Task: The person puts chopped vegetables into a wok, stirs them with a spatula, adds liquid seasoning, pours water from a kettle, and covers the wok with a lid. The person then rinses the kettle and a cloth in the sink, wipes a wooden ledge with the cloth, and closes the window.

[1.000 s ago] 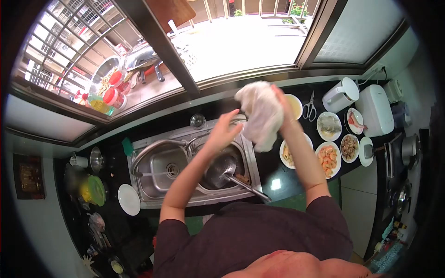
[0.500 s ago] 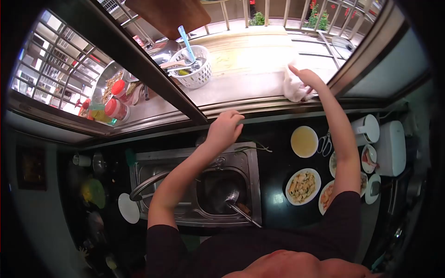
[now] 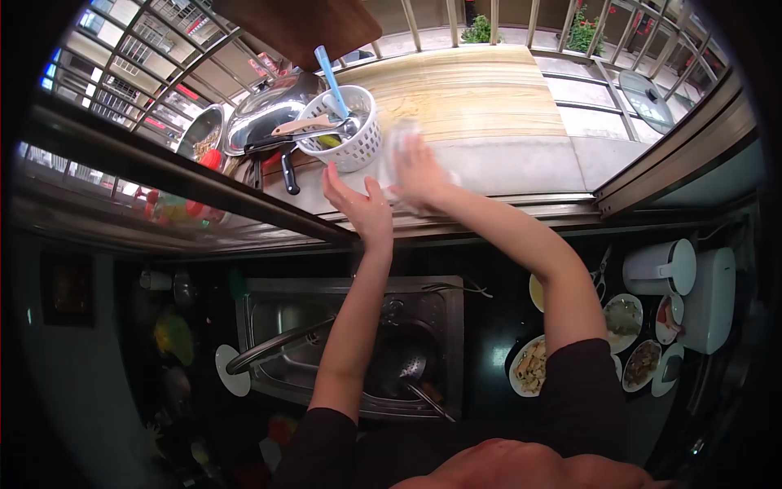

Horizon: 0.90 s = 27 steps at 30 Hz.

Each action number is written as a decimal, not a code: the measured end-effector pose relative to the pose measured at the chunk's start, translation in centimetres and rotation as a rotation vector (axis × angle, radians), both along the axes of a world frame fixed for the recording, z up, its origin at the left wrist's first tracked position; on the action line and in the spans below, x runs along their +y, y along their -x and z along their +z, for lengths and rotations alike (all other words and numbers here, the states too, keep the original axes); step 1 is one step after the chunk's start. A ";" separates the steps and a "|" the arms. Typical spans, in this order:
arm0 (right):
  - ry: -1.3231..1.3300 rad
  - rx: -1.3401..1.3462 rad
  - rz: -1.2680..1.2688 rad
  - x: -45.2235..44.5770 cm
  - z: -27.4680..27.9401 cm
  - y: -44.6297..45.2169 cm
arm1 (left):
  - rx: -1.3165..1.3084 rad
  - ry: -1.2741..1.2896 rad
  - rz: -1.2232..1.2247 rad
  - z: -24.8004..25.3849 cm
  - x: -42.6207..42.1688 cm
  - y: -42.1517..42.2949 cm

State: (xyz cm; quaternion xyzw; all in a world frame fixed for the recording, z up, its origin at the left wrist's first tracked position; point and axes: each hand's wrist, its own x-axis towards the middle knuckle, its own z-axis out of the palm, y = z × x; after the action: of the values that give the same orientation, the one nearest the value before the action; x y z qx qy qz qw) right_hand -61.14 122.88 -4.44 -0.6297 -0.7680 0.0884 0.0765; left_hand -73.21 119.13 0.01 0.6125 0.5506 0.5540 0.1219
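My right hand (image 3: pixel 419 175) presses a white cloth (image 3: pixel 405 130) onto the pale window ledge (image 3: pixel 521 163), just right of a white perforated basket (image 3: pixel 358 152). Motion blurs the cloth and fingertips. My left hand (image 3: pixel 361 210) reaches over the window track with its fingers apart, close under the basket's lower edge; whether it touches the basket I cannot tell. Utensils stand in the basket, among them one with a blue handle (image 3: pixel 327 69). A wooden board (image 3: pixel 481 90) lies flat behind the cloth.
A window frame bar (image 3: pixel 204 175) slants along the left. Below are a steel sink (image 3: pixel 456 342) with a faucet (image 3: pixel 281 338) and a skimmer (image 3: pixel 414 367). Plates of food (image 3: pixel 529 368) and a white kettle (image 3: pixel 652 267) stand on the right. A black-handled knife (image 3: pixel 290 169) lies beside the basket.
My right hand has swept the cloth leftward along the ledge to beside the basket. My left hand has moved forward and left, up to the basket. The view has shifted slightly.
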 end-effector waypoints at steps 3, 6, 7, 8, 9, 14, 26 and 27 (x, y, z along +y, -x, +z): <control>-0.105 0.047 0.311 0.9 -1.3 -2.0 | 0.230 -0.078 0.092 -1.3 0.5 -0.5; -0.144 -0.027 0.273 -1.3 -0.1 -7.3 | 0.366 -0.022 0.053 -1.1 -0.2 -0.6; -0.137 -0.065 0.216 -3.0 0.1 -9.6 | 0.457 -0.032 -0.010 -0.7 -0.8 -0.3; -0.112 -0.140 0.073 -3.7 -0.3 -12.3 | 0.543 -0.051 -0.071 0.1 -1.2 -0.1; -0.093 -0.215 -0.067 -4.0 -0.6 -15.2 | 0.628 -0.074 -0.127 1.0 -1.6 -0.1; -0.108 -0.331 -0.544 -0.6 -2.4 -26.9 | 0.688 -0.127 -0.219 0.7 -2.2 -0.9; -0.207 -0.130 -0.542 22.2 -3.5 -25.4 | 0.704 0.060 -0.321 0.6 -1.5 -1.8; -0.205 -0.155 -0.414 23.1 -3.3 -22.2 | 0.701 0.069 -0.325 0.5 -1.6 -1.8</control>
State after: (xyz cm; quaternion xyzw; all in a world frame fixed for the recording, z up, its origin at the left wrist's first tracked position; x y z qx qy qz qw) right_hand -38.94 146.02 -7.70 -0.7674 -0.6312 -0.0560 0.0975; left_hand -71.38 117.53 0.50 0.8395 0.4729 0.2655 0.0331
